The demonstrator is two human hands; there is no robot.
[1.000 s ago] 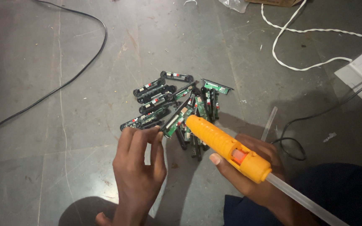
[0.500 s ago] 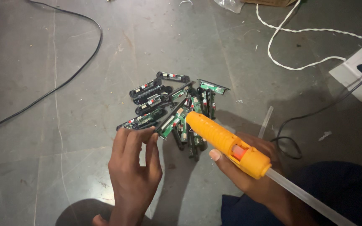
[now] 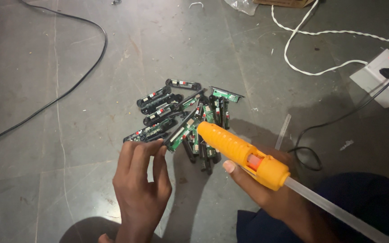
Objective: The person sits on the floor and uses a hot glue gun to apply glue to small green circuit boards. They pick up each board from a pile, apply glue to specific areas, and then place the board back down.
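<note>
The right hand point(image 3: 266, 189) has its grip closed round the orange glue gun point(image 3: 244, 155), nozzle over the pile of small circuit boards point(image 3: 183, 119) on the floor; the left hand point(image 3: 140, 180), open and empty, touches a board at the pile's near edge point(image 3: 147, 133); hot glue risks dripping onto neighbouring boards or those fingertips.

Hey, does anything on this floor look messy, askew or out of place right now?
Yes. The small circuit boards lie in a jumbled, overlapping heap on the floor, pointing every way. A loose clear glue stick lies apart beside them, and a black cable snakes across the floor.
</note>
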